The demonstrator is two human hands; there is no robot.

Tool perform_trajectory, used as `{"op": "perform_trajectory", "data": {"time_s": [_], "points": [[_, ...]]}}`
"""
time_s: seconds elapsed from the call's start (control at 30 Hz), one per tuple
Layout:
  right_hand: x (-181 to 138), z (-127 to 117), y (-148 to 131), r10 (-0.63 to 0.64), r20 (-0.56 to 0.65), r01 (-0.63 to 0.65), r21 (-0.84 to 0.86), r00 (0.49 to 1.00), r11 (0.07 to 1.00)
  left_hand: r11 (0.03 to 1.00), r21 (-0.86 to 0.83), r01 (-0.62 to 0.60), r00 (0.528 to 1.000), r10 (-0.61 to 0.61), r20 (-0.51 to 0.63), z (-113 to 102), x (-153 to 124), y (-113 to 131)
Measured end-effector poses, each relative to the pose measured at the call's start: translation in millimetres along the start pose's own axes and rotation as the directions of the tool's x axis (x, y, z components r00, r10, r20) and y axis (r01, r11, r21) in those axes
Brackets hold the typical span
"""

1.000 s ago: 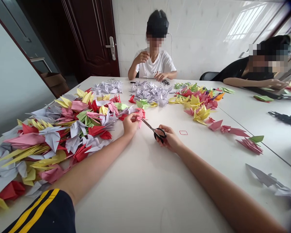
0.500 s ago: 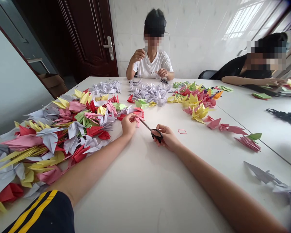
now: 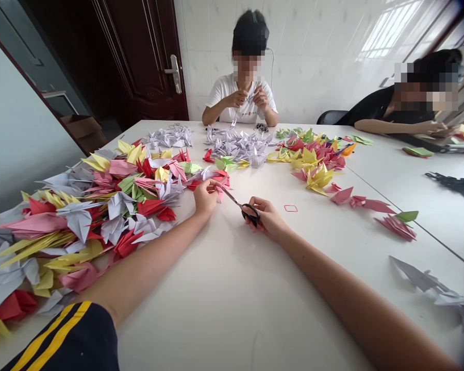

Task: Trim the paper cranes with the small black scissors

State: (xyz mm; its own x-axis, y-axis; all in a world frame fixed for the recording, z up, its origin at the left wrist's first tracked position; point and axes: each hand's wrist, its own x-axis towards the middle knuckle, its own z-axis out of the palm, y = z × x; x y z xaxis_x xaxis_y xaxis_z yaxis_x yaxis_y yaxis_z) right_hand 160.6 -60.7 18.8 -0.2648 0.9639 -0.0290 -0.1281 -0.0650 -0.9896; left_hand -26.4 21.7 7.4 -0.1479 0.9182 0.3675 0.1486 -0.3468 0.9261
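My left hand [image 3: 205, 198] rests at the right edge of a big heap of folded paper cranes [image 3: 112, 216] and pinches a small pink-red paper crane [image 3: 220, 185]. My right hand [image 3: 266, 219] grips black-handled scissors [image 3: 250, 214]. Their thin blades reach up and left, with the tips at the crane beside my left fingers. Both forearms lie across the white table [image 3: 224, 288]. Whether the blades are cutting anything cannot be told.
Further heaps of pale grey, yellow, pink and green cranes [image 3: 237, 147] cover the far table. A small red paper square outline [image 3: 290, 208] lies right of the scissors. One co-worker sits opposite threading something, another sits at the right. A door stands behind.
My hands and the scissors have hardly moved. The view has shifted slightly. The co-worker opposite has brought both hands together in front of the chest.
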Motion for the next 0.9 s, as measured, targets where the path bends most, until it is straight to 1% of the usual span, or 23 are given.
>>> {"op": "perform_trajectory", "data": {"time_s": [0.17,0.23,0.37,0.57,0.7,0.8,0.9], "points": [[0.3,-0.1,-0.2,0.018,-0.006,-0.018,-0.017,1.0,1.0,1.0,0.0,0.02,1.0,-0.02,-0.012,0.1,1.1,-1.3],[-0.9,0.7,-0.3,0.007,-0.014,-0.008,-0.024,1.0,1.0,0.999,-0.001,0.04,0.998,-0.04,-0.043,0.0,2.0,-1.8],[-4.8,4.3,1.2,-0.054,-0.033,0.052,-0.062,0.998,0.997,0.999,0.01,0.052,0.992,-0.05,-0.12,-0.4,2.2,-0.4],[-2.3,3.6,10.2,-0.102,-0.049,0.097,-0.092,0.994,0.991,0.999,0.03,0.024,0.997,-0.022,-0.067,-0.1,-0.2,3.9],[1.7,0.4,16.2,-0.1,-0.062,0.092,-0.113,0.993,0.989,0.999,0.042,0.027,0.999,-0.025,-0.046,0.7,-1.3,6.3],[1.7,0.5,17.4,-0.102,-0.077,0.089,-0.156,0.992,0.984,0.998,0.049,0.038,0.998,-0.036,-0.046,1.1,-2.0,7.7],[0.0,2.6,16.2,-0.103,-0.089,0.082,-0.207,0.991,0.975,0.999,0.032,0.022,0.999,-0.02,-0.044,1.3,-2.3,7.9]]}}
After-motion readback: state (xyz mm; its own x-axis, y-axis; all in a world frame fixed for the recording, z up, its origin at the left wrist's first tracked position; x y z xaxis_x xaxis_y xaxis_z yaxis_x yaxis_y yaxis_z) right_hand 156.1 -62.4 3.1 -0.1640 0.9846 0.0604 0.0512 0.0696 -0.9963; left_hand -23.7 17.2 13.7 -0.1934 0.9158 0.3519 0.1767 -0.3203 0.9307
